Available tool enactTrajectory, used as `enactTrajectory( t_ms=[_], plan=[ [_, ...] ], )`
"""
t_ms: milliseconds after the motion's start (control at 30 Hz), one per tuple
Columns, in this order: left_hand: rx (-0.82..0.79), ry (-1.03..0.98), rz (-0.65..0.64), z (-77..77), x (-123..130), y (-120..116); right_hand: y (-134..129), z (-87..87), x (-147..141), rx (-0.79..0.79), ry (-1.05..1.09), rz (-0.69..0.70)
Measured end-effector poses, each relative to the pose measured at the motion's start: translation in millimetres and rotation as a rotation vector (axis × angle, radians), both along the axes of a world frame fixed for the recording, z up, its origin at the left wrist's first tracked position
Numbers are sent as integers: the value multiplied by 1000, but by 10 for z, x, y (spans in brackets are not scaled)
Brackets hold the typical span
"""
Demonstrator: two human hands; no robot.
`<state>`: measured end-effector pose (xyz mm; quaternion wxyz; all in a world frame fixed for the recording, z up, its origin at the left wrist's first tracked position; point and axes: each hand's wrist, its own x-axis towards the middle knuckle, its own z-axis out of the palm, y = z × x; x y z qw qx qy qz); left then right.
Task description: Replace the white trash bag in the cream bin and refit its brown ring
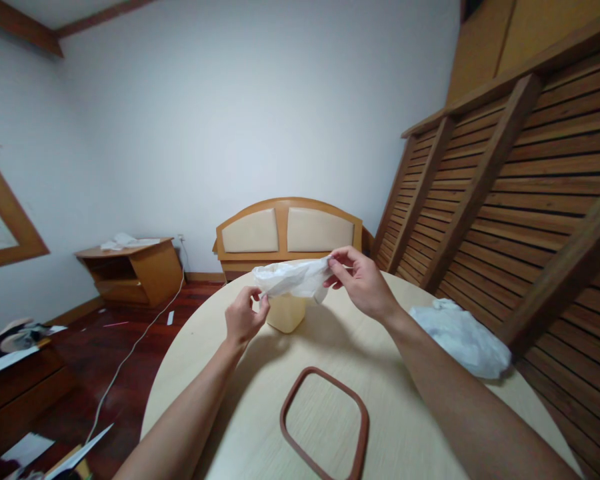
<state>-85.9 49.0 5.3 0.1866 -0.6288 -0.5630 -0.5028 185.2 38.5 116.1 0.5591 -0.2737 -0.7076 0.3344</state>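
Observation:
A white plastic bag [295, 277] is stretched between my two hands over the top of a pale yellow bin [286, 315] on the round table. The bag hides the bin's rim. My left hand [245, 315] pinches the bag's near left edge between thumb and fingers. At the bag's right end, my right hand [361, 283] grips another part of its edge. A brown rounded-square ring [364, 427] lies flat on the table, closer to me than the bin.
The round table [200, 373] has a filled white plastic bag [463, 337] at its right side. Slatted wooden panels [480, 180] lean along the right. Behind stands a headboard [283, 227]. A low cabinet [155, 273] and a cable [130, 357] are to the left.

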Motion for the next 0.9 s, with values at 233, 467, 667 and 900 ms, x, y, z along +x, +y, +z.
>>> enactTrajectory(
  t_ms=[233, 467, 667, 900],
  plan=[
    [-77, 148, 11, 2, -94, 28, 26, 7, 1, 15, 41, 36],
    [5, 66, -4, 11, -198, 39, -60, 103, 89, 72, -13, -3],
    [51, -87, 31, 75, -116, 1, -96, 182, 184, 132, 45, -83],
    [72, -380, -91, 159, -49, 33, -25, 156, 199, 216, 70, -165]
  ],
)
